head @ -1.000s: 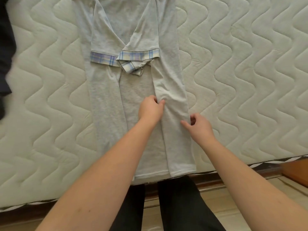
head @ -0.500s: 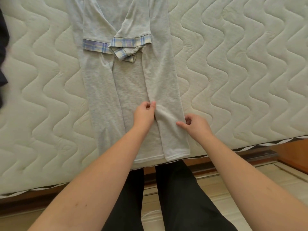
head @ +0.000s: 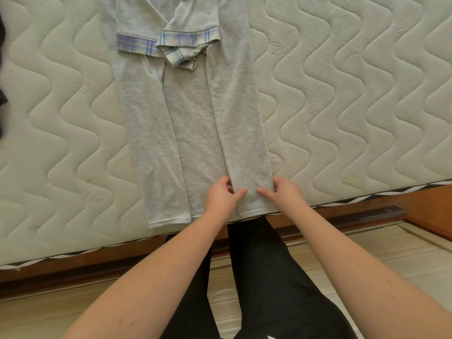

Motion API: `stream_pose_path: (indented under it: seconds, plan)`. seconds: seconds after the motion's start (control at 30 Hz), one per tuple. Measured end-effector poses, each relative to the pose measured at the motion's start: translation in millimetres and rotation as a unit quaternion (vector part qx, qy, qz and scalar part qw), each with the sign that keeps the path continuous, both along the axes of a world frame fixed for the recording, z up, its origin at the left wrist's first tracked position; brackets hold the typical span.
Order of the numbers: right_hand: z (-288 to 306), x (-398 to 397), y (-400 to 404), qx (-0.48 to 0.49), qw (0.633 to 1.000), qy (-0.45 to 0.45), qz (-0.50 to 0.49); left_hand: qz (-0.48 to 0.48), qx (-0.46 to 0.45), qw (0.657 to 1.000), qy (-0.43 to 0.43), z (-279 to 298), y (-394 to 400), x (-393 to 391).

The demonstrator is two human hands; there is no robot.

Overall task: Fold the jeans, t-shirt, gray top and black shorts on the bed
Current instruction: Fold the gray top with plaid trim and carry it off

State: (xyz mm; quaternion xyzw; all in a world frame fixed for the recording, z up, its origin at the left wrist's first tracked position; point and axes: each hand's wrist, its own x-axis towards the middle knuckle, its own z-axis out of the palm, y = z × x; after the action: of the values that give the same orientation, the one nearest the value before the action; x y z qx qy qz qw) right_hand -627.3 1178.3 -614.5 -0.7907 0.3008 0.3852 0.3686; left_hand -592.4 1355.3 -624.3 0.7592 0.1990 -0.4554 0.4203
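The gray top (head: 190, 123) lies flat on the bed, its two sides folded inward into a long strip. Both sleeves with plaid cuffs (head: 186, 42) are crossed over its upper part. My left hand (head: 222, 196) pinches the inner edge of the right folded panel near the hem. My right hand (head: 283, 194) pinches the same panel's outer edge, thumb on top of the cloth. The hem sits at the mattress's near edge.
The quilted white mattress (head: 354, 106) fills most of the view, with a wooden bed frame (head: 367, 211) below it. Dark clothing (head: 2, 77) shows at the far left edge. My legs in black trousers (head: 264, 277) stand against the bed on a pale floor.
Both hands have slid down the right folded panel toward the hem and come closer together. The camera view has shifted, so the top now sits lower and reaches the mattress edge.
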Motion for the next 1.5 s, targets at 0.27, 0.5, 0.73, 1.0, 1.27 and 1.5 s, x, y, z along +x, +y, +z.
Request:
stream_pose_path:
  seconds: [0.27,0.5,0.73,1.0,1.27,1.5]
  plan:
    - [2,-28,6,0.005,0.999,0.035,-0.007,-0.106,0.069,0.991,-0.045,5,13,-29]
    - [18,-36,16,-0.064,0.995,0.078,0.016,-0.108,0.085,0.990,-0.032,12,25,-45]
    - [45,-14,37,-0.224,0.970,0.024,0.087,-0.104,0.082,0.983,-0.127,32,70,-38]
    - [25,20,152,0.082,0.996,-0.016,0.044,0.095,0.222,0.939,-0.247,35,163,-13]
    - [6,12,216,0.071,0.996,0.060,-0.010,0.092,0.135,0.984,-0.068,15,198,-18]
    - [0,-6,205,0.174,0.975,0.079,-0.111,0.193,0.089,0.976,-0.041,10,216,-35]
